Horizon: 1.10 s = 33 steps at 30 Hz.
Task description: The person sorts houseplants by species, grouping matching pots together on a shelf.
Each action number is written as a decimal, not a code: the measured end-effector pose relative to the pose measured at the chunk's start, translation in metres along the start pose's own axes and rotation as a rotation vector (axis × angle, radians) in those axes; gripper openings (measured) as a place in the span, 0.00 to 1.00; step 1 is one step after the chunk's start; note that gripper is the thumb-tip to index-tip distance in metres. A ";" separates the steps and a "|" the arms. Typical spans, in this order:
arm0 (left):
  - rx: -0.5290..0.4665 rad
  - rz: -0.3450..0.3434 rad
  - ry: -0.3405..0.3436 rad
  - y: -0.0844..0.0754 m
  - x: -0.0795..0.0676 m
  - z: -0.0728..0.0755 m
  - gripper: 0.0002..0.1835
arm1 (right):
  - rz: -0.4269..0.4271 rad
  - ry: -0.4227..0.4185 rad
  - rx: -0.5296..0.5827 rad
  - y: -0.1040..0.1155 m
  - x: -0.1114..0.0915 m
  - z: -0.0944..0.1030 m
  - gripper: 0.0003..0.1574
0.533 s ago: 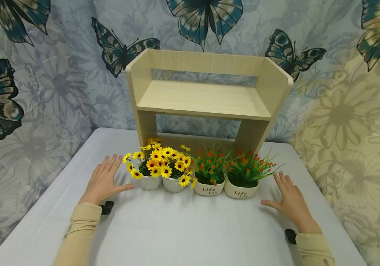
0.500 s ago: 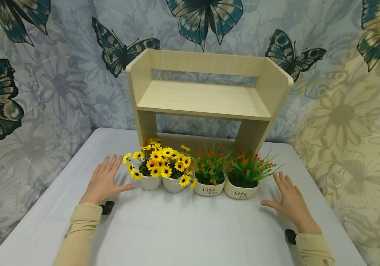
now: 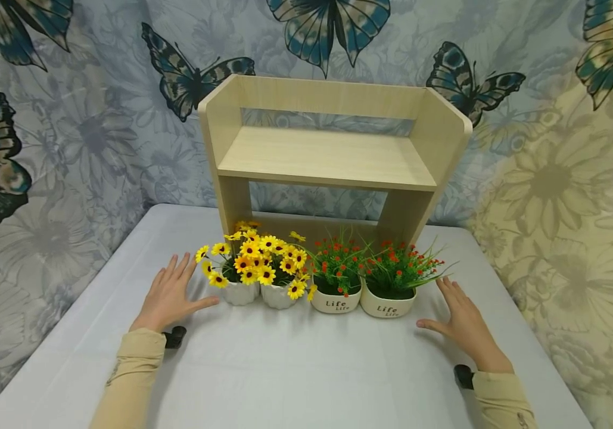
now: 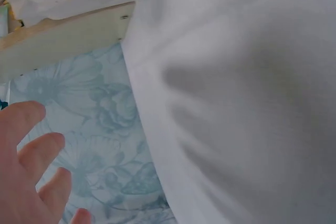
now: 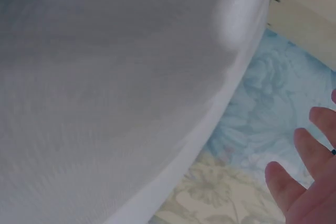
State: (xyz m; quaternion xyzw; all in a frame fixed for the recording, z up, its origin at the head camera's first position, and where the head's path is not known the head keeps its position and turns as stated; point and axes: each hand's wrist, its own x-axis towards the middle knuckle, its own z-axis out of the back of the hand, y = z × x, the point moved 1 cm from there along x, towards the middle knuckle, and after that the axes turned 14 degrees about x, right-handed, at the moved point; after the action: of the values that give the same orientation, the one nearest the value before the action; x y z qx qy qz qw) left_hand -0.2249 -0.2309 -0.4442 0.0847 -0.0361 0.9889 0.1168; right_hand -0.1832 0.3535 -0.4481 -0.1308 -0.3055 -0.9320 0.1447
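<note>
Fingers spread, my left hand (image 3: 168,298) is held over the table's left part, just left of the yellow flowers, with nothing in it. My right hand (image 3: 461,325), also spread and holding nothing, is to the right of the red-flowered plants. Between the hands stand two white pots with yellow daisies, a left one (image 3: 240,293) and a right one (image 3: 277,297). Beside them are two cream pots lettered "Life" with red-flowered grass, one nearer the middle (image 3: 336,303) and one at the right (image 3: 388,307). In the wrist views, fingertips (image 4: 52,142) and fingertips (image 5: 307,140) show apart from anything.
A pale wooden two-tier shelf (image 3: 327,156) stands behind the pots, its lower tier partly hidden by the flowers. A white cloth covers the table (image 3: 306,375). Butterfly-patterned fabric (image 3: 92,137) hangs close round the back and sides.
The whole head view has shifted slightly, with the shelf and pots a little higher and to the left in it. Both hands keep their spread pose; the pots have not moved on the table.
</note>
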 end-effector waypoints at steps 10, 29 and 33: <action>-0.258 0.074 0.123 0.002 -0.005 0.019 0.59 | -0.197 0.132 0.191 0.009 0.007 -0.002 0.68; -0.565 0.019 -0.001 -0.002 0.019 0.070 0.31 | -0.316 0.168 0.376 0.012 0.022 -0.010 0.65; -0.557 0.021 0.014 -0.008 0.033 0.076 0.33 | -0.322 0.170 0.405 0.012 0.025 -0.010 0.63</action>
State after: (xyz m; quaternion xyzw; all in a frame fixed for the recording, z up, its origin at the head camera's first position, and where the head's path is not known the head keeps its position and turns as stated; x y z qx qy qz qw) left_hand -0.2425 -0.2224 -0.3637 0.0422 -0.3065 0.9426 0.1257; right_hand -0.2038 0.3331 -0.4408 0.0300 -0.4892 -0.8706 0.0432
